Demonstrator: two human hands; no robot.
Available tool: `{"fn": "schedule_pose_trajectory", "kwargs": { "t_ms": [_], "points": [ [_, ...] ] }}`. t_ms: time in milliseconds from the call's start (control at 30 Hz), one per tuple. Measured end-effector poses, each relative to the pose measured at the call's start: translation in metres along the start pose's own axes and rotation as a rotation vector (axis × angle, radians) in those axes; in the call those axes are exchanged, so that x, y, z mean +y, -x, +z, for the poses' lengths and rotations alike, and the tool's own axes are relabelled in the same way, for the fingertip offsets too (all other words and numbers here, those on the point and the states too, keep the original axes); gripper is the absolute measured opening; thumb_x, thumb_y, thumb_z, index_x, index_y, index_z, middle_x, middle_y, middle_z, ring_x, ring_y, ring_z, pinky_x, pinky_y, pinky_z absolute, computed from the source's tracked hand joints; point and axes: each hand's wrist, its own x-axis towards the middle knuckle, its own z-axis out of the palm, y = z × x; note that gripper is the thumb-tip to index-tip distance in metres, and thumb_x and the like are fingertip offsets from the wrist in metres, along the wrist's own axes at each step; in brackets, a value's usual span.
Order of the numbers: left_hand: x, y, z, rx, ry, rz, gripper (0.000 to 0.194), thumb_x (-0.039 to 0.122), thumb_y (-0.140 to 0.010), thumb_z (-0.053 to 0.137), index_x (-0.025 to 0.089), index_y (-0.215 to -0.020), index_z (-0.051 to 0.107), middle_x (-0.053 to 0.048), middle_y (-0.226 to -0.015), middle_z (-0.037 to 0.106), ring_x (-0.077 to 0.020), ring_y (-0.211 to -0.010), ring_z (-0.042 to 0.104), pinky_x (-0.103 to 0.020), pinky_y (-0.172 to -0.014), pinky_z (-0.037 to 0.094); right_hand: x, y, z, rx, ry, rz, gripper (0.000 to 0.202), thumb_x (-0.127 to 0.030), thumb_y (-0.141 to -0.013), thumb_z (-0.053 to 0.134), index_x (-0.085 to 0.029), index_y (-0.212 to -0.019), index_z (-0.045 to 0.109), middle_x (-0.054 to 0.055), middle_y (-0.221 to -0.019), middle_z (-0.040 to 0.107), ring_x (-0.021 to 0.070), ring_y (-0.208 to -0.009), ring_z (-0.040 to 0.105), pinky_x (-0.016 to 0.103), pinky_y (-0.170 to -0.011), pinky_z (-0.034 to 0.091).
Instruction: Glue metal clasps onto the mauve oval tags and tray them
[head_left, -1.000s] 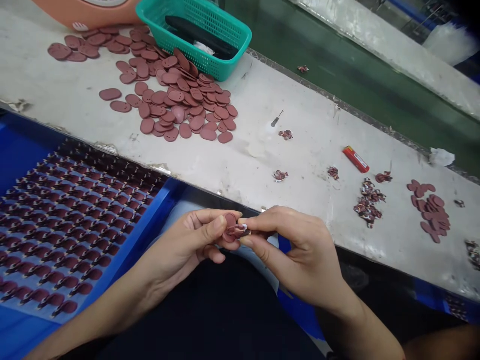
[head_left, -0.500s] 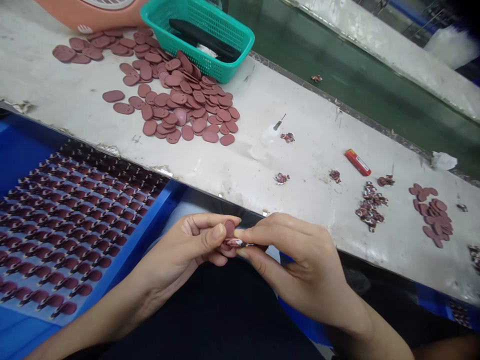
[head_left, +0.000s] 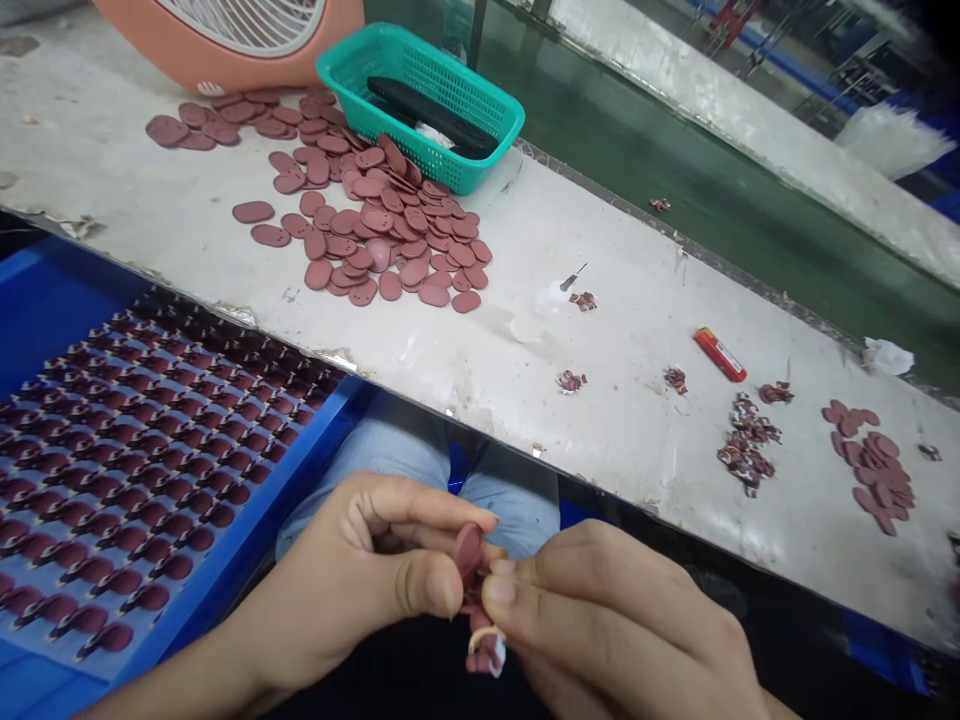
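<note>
My left hand [head_left: 375, 575] is closed in a pinch on a reddish-brown oval disc [head_left: 468, 546], held up between thumb and fingertips. Just below the disc is a small reddish-brown figure piece [head_left: 486, 648] with white and tan details. My right hand [head_left: 615, 610] is closed, its thumb and fingers pinching this piece against the disc. The fingers partly hide where the two parts meet. Both hands are over my lap, in front of the table edge.
Loose oval discs [head_left: 405, 225] lie heaped beside a green basket [head_left: 450, 165] and an orange fan [head_left: 180, 60]. Rightward are a needle-tipped bottle [head_left: 559, 292], a red box [head_left: 720, 355], small figure pieces [head_left: 750, 440] and more discs [head_left: 877, 465]. A blue tray [head_left: 176, 620] of assembled pieces sits left.
Both hands have come lower in view, nearer my body. The figure piece has turned from lying sideways to hanging below the disc. The table appears slightly lower as the view shifted.
</note>
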Motion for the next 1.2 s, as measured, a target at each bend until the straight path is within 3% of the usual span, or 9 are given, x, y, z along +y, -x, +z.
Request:
{"fn": "schedule_pose_trajectory", "kwargs": {
  "t_ms": [167,367,533,700,1200],
  "points": [
    [-0.004,-0.006,-0.007,0.107,-0.086,0.043,0.020,0.034,-0.073,0.087,0.022,-0.088,0.083,0.001,-0.069,0.076,-0.0085,-0.058,0.068,-0.013,-0.055,0.053,0.008,-0.009,0.000,0.000,-0.020,-0.024,0.024,0.002,-0.082,0.071,-0.009,-0.103,0.071,0.008,-0.087,0.075,0.0126,-0.077,0.073,0.019,-0.070,0.063],
    [-0.004,-0.016,-0.015,0.183,-0.080,-0.026,0.027,0.042,-0.068,0.090,0.021,-0.084,0.083,0.001,-0.060,0.071,-0.0073,-0.055,0.063,-0.013,-0.056,0.053,0.019,-0.013,0.003,0.002,-0.027,0.014,0.019,0.000,-0.086,0.066,-0.008,-0.102,0.071,0.006,-0.087,0.073,0.0100,-0.076,0.069,0.019,-0.070,0.060],
    [-0.004,-0.018,-0.020,0.197,-0.027,-0.094,0.033,0.043,-0.067,0.090,0.019,-0.088,0.082,0.000,-0.066,0.071,-0.0082,-0.057,0.065,-0.013,-0.054,0.055,0.028,-0.009,0.000,0.009,-0.017,0.042,0.044,-0.022,-0.085,0.077,-0.013,-0.125,0.061,0.007,-0.106,0.070,0.0118,-0.089,0.067,0.023,-0.083,0.059],
    [-0.003,-0.019,-0.019,0.222,-0.001,-0.083,0.028,0.037,-0.069,0.089,0.017,-0.086,0.082,-0.001,-0.065,0.072,-0.0080,-0.056,0.065,-0.013,-0.055,0.056,0.033,-0.012,0.001,-0.015,-0.021,0.050,0.021,-0.010,-0.090,0.068,-0.013,-0.111,0.071,0.005,-0.089,0.071,0.0108,-0.079,0.067,0.021,-0.070,0.058],
    [-0.004,-0.018,-0.015,0.317,0.021,-0.092,0.029,0.037,-0.065,0.092,0.016,-0.081,0.081,0.000,-0.062,0.071,-0.0056,-0.051,0.061,-0.011,-0.053,0.054,0.036,-0.017,0.011,0.013,-0.039,0.034,0.013,-0.010,-0.089,0.069,-0.010,-0.101,0.073,0.006,-0.081,0.071,0.0119,-0.072,0.068,0.024,-0.068,0.060]
  ]
}}
